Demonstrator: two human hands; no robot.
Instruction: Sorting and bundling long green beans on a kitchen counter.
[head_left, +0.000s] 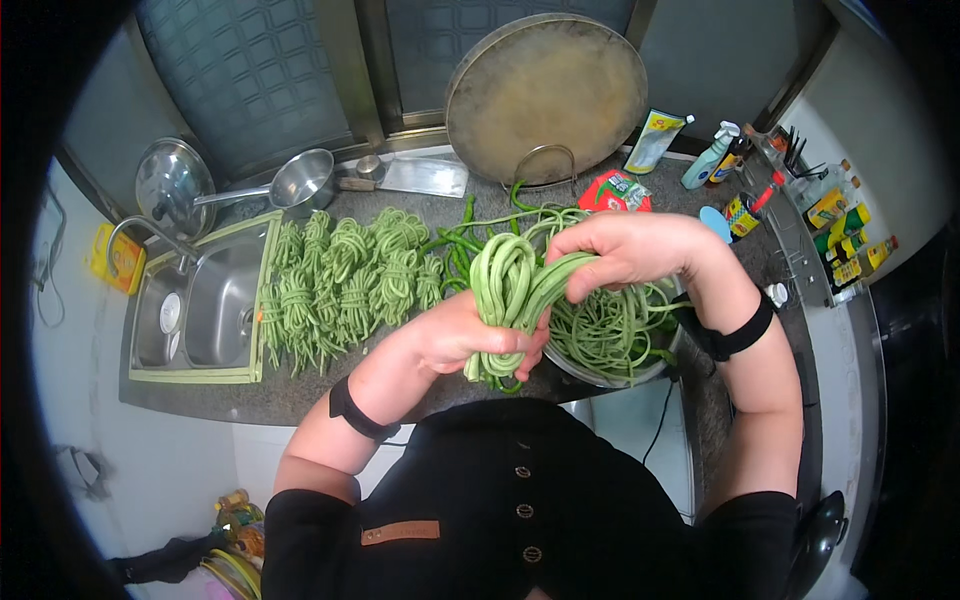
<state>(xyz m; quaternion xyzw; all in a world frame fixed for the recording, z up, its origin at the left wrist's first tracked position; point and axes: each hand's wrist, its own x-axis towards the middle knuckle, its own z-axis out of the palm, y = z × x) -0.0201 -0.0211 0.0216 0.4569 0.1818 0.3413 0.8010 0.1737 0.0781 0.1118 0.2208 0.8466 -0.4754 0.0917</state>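
My left hand (480, 336) is closed around a folded bundle of green yardlong beans (504, 281), whose looped ends stick up above the fist. My right hand (626, 247) pinches the bent length of the same beans between thumb and fingers, to the right of the loop. Under the right forearm stands a round metal basin (574, 369) holding loose yardlong beans (600, 326). Left of my hands, several tied bundles of yardlong beans (352, 277) lie in rows on the dark stone counter (390, 352). Green chili peppers (459, 255) lie behind the held bundle.
A double-bowl steel sink (225, 300) is at the left. Behind the bundles lie a steel saucepan (301, 180) and a cleaver (424, 176). A large round board (547, 97) leans at the back. A red packet (615, 192), a spray bottle (709, 157) and a condiment rack (806, 225) stand rightward.
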